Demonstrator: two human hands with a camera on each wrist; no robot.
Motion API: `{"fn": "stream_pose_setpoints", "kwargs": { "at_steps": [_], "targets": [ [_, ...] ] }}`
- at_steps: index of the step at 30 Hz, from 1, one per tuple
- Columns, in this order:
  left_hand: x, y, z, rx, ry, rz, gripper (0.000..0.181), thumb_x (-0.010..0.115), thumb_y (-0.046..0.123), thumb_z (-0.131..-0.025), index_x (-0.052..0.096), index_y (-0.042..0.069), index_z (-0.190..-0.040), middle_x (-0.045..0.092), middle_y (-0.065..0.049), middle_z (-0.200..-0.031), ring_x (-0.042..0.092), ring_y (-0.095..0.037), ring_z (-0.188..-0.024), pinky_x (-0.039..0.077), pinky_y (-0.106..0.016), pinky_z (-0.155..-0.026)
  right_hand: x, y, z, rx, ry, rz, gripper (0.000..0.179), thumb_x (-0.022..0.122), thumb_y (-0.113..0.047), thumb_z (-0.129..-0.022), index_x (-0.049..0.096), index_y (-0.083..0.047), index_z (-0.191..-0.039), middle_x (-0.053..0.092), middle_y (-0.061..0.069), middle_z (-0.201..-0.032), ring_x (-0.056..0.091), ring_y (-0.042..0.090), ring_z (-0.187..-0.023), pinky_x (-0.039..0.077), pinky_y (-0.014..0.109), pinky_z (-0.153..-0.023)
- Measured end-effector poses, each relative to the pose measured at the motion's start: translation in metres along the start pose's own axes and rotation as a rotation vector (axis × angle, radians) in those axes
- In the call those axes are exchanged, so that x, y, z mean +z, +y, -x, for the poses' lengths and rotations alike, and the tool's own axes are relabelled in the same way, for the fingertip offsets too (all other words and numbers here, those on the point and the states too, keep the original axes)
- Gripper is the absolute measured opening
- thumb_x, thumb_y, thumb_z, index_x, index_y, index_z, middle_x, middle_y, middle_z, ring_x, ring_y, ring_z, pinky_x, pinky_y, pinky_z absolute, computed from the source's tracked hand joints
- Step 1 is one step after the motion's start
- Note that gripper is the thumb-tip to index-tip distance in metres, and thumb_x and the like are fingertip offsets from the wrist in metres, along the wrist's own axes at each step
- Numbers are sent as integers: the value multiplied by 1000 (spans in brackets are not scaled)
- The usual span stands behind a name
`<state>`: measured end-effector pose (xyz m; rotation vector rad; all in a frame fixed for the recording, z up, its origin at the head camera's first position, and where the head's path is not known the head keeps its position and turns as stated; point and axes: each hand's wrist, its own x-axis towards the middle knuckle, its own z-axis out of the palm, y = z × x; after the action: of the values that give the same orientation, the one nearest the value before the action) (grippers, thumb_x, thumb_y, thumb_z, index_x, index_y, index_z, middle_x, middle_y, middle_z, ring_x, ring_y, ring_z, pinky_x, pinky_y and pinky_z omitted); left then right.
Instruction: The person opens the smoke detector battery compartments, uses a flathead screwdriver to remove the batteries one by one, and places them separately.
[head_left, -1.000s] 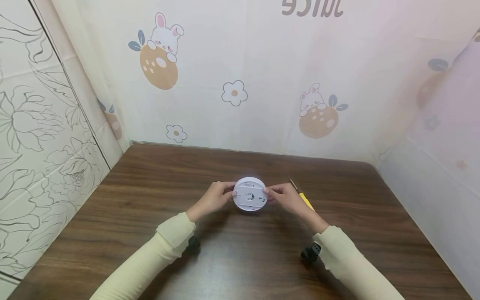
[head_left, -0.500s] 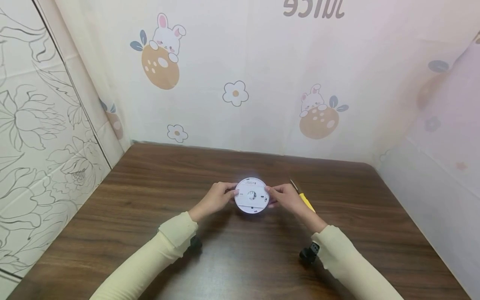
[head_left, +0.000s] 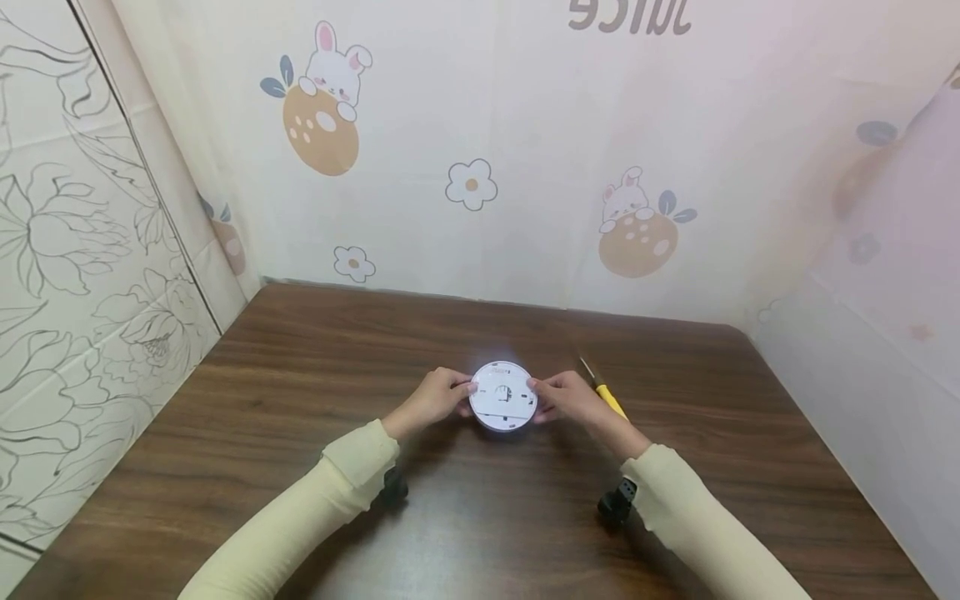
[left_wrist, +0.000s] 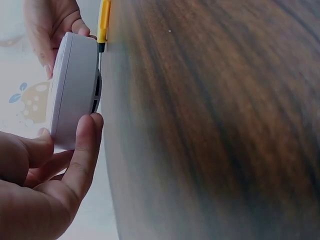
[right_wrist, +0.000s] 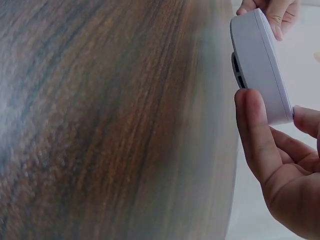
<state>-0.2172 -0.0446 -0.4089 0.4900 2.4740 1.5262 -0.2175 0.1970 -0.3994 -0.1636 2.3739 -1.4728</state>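
Note:
Between both hands is a round white smoke detector (head_left: 517, 408), its flat back with a mounting plate turned up toward the head camera. My left hand (head_left: 429, 403) pinches its left edge, thumb on the back and fingers on the vented front. On the opposite edge my right hand (head_left: 577, 402) holds it the same way. In the left wrist view the smoke detector (left_wrist: 75, 92) shows its side wall and a raised vent with dark slots. The right wrist view also has the smoke detector (right_wrist: 260, 70) edge-on, off the tabletop.
A screwdriver (head_left: 611, 401) with a yellow handle lies on the brown wooden table (head_left: 480, 517), just beyond the right hand, its shaft pointing to the back. A printed curtain (head_left: 480, 108) hangs behind the table, and a flower-patterned panel (head_left: 82, 275) stands at the left.
The smoke detector has tilted so its back faces up more, then lowered slightly. Both hands keep their hold on its edges.

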Motion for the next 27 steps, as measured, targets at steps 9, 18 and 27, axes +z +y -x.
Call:
{"fn": "stream_pose_setpoints", "kwargs": {
  "at_steps": [9,18,27],
  "targets": [
    [3,-9,-3,-102,-53,158,24,54,2,-96,63,-17,-107,66,-14,-77,66,-19,-62,59,-33,-64,1,1,-5,72,-44,-26,38,52,-20,-100,62,16,-109,66,14,-77,66,19,-66,59,34,-68],
    [5,-15,-6,-153,-70,222,23,52,2,-97,62,-18,-103,64,-12,-74,65,-18,-61,59,-32,-65,3,6,-8,114,-44,-17,38,53,-21,-99,64,15,-106,66,14,-78,66,19,-66,59,31,-66],
    [6,-18,-11,-178,-76,262,25,53,4,-97,62,-18,-106,64,-15,-76,64,-16,-60,59,-31,-64,0,7,-8,101,-82,-50,40,54,-24,-99,64,14,-102,65,14,-75,66,16,-64,59,28,-64]
  ]
}}
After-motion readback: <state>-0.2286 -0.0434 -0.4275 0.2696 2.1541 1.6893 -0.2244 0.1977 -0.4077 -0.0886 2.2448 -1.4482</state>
